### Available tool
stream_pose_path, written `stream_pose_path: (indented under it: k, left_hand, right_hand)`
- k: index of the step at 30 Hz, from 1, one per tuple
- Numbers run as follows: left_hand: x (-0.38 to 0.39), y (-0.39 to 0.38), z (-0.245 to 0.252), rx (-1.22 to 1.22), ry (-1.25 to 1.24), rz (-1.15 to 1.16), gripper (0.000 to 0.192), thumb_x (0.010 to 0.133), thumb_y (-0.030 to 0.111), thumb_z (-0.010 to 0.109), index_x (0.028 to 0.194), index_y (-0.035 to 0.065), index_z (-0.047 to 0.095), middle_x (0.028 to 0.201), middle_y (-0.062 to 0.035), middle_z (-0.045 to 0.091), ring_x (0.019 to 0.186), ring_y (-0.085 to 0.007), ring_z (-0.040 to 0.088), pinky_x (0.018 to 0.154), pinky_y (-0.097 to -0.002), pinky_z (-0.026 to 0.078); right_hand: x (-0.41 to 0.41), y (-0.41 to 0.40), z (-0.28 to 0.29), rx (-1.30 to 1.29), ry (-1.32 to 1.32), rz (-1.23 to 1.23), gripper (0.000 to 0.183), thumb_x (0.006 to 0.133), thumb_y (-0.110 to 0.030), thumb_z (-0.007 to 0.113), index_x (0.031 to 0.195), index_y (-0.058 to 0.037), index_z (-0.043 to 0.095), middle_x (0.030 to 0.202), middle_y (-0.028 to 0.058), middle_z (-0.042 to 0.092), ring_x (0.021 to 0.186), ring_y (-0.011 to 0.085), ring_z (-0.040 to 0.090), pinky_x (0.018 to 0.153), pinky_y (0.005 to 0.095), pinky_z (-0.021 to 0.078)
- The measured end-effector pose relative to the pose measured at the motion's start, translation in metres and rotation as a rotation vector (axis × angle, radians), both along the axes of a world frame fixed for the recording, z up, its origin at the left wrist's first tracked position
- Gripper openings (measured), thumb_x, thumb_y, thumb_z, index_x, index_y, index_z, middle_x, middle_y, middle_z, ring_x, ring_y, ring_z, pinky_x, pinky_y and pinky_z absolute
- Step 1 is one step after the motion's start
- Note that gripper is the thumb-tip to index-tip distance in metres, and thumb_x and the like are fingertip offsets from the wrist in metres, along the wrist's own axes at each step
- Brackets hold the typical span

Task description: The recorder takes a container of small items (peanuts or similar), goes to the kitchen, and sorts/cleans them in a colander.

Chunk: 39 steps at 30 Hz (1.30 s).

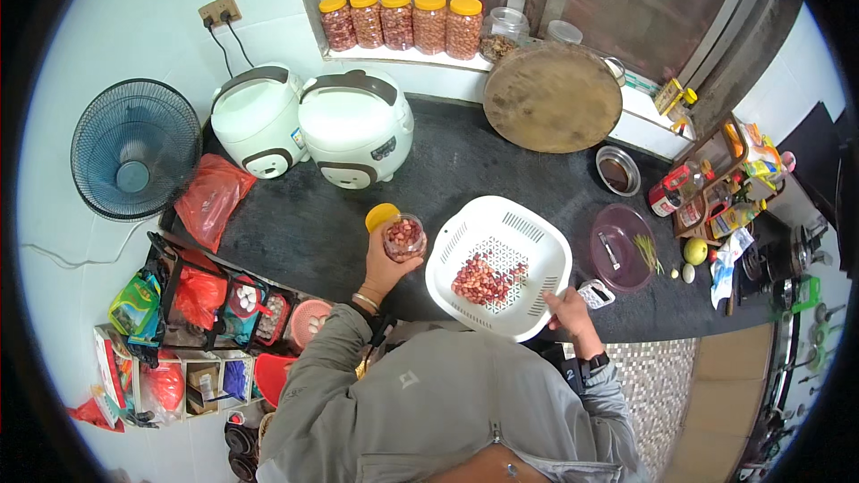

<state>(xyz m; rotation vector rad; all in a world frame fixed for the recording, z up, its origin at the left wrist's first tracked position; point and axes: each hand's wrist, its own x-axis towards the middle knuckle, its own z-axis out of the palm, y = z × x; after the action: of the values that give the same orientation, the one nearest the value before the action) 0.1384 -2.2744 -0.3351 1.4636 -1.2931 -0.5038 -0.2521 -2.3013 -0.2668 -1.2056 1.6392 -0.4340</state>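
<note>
My left hand (384,270) is wrapped around a clear plastic jar (405,239) filled with reddish peanuts, its open mouth facing up. A yellow screw lid (382,217) lies against the jar's upper left side, near my fingers. On the right, my right hand (569,314) grips the lower right rim of a white plastic colander (498,211). Loose reddish peanuts (486,280) lie on the colander's perforated bottom. The jar is just left of the colander, over the dark countertop.
Two rice cookers (356,137) stand at the back left, near a red plastic bag (213,198). Lidded peanut jars (430,23) line the windowsill beside a round wooden board (553,97). Right of the colander are a purple basin (614,241), a metal bowl (618,171) and a sauce rack (711,204).
</note>
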Motion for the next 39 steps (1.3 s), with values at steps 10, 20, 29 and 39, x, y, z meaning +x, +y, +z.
stream_pose_path:
  k: [10, 20, 29, 39]
  left_hand:
    - [0.052, 0.018, -0.001, 0.038, 0.086, 0.062, 0.075, 0.079, 0.026, 0.075, 0.138, -0.0015, 0.038, 0.131, -0.0179, 0.05, 0.12, -0.028, 0.051, 0.101, -0.0363, 0.04]
    - [0.069, 0.03, 0.015, 0.39, 0.344, 0.141, 0.043, 0.092, 0.024, 0.063, 0.125, -0.0013, 0.053, 0.101, -0.007, 0.062, 0.077, -0.0102, 0.059, 0.066, -0.0229, 0.048]
    - [0.027, 0.018, 0.128, 0.08, 0.602, -0.51, 0.07, 0.085, 0.035, 0.072, 0.137, -0.0001, 0.042, 0.123, -0.0109, 0.056, 0.111, -0.0173, 0.054, 0.088, -0.0292, 0.048]
    - [0.034, 0.024, 0.107, 0.071, 0.928, -0.392, 0.062, 0.085, 0.021, 0.058, 0.137, -0.0058, 0.038, 0.132, -0.0154, 0.052, 0.121, -0.0275, 0.052, 0.102, -0.0375, 0.043]
  right_hand:
    - [0.001, -0.013, -0.011, -0.099, -0.315, -0.248, 0.019, 0.084, -0.01, 0.061, 0.092, 0.008, 0.059, 0.065, 0.0121, 0.064, 0.039, 0.0141, 0.053, 0.033, 0.0253, 0.0381]
    - [0.004, -0.031, 0.023, -0.247, -0.42, -0.306, 0.019, 0.084, -0.011, 0.06, 0.097, 0.0035, 0.062, 0.069, 0.0079, 0.065, 0.042, 0.0115, 0.053, 0.035, 0.0239, 0.0373]
    - [0.042, -0.062, 0.071, -0.446, -0.531, -0.12, 0.026, 0.085, -0.01, 0.061, 0.108, 0.0028, 0.061, 0.082, 0.0052, 0.067, 0.056, 0.0067, 0.056, 0.045, 0.0215, 0.0402]
    - [0.11, -0.093, 0.1, -0.377, -0.501, 0.304, 0.03, 0.094, -0.021, 0.059, 0.115, 0.0007, 0.06, 0.093, 0.0041, 0.067, 0.076, 0.0078, 0.06, 0.064, 0.0228, 0.0487]
